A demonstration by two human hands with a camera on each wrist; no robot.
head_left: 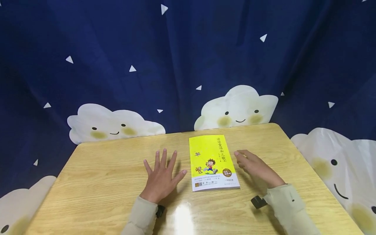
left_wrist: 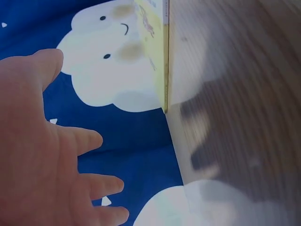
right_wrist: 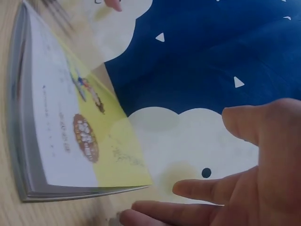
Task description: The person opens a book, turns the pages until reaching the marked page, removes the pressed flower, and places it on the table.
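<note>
A yellow and white paperback book (head_left: pixel 207 163) lies closed on the wooden table, its cover showing a running cartoon child. To its left, my left hand (head_left: pixel 161 181) hovers palm down with the fingers spread, apart from the book. On the other side my right hand (head_left: pixel 258 168) reaches in, fingertips close to the book's right edge, holding nothing. From the right wrist, the book (right_wrist: pixel 70 127) shows its page edges, with the fingers (right_wrist: pixel 202 190) extended beside its corner. The left wrist view catches the book's spine (left_wrist: pixel 165 61) beyond the outstretched left hand (left_wrist: pixel 42 146).
The wooden table (head_left: pixel 102 176) has rounded back corners. A dark blue curtain (head_left: pixel 182 58) with white triangles and smiling clouds hangs right behind it. Small black devices, one of them a wrist camera (head_left: pixel 258 202), sit at the cuffs of the light sleeves.
</note>
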